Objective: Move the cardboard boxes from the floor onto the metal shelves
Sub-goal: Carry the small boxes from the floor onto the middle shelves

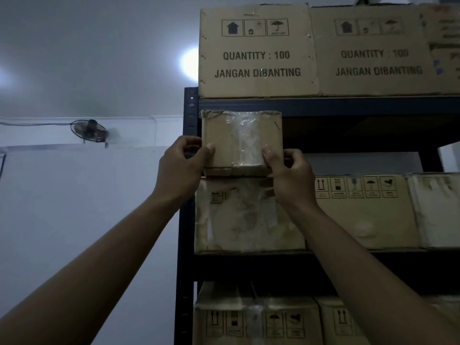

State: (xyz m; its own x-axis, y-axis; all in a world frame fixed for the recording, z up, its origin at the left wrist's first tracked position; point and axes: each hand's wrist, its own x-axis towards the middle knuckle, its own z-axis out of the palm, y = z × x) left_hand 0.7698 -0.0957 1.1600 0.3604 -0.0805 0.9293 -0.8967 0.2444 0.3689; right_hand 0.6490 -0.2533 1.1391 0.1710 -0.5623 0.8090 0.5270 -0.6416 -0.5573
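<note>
The left hand (181,168) and right hand (292,175) are curled round the lower side edges of a small taped cardboard box (239,140), judged light, stiff and tape-slick, atop a larger carton (246,217) at the metal shelf's (191,115) left end.

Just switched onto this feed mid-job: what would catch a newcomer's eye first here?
First, the small taped cardboard box, gripped at its sides by the left hand and the right hand, sitting on or just above a larger worn box in the dark metal shelf. Above it, on the top level, stands a big box printed QUANTITY : 100, with a bright ceiling light glaring at its left edge.
</note>
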